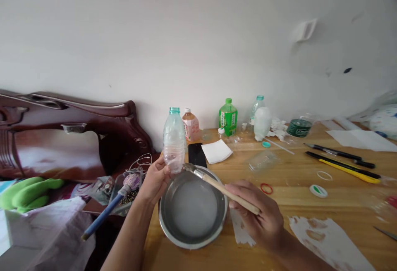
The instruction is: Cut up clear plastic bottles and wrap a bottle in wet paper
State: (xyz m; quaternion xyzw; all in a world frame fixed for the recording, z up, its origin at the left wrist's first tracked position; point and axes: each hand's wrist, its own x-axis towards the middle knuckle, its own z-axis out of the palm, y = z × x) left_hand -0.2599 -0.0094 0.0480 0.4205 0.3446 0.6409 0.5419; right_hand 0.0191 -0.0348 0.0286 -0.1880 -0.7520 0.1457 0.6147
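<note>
My left hand (157, 179) grips a clear plastic bottle (173, 141) near its base, holding it upright at the back left rim of a metal bowl (164, 225). The bottle has a teal neck ring and no cap on its mouth. Whitish liquid (195, 209) lies in the bowl. In my right hand (259, 213) is a paintbrush (221, 188), held by its wooden handle above the bowl's right side. The bristles reach the lower side of the bottle; whether they press on it I cannot tell.
Behind the bowl lie a black phone (196, 153) and folded white paper (216, 151). A green bottle (228, 118) and a white-covered bottle (262, 124) stand near the wall. To the right are a yellow-black cutter (347, 169) and torn paper (331, 242). A blue-handled stick (104, 215) leans left.
</note>
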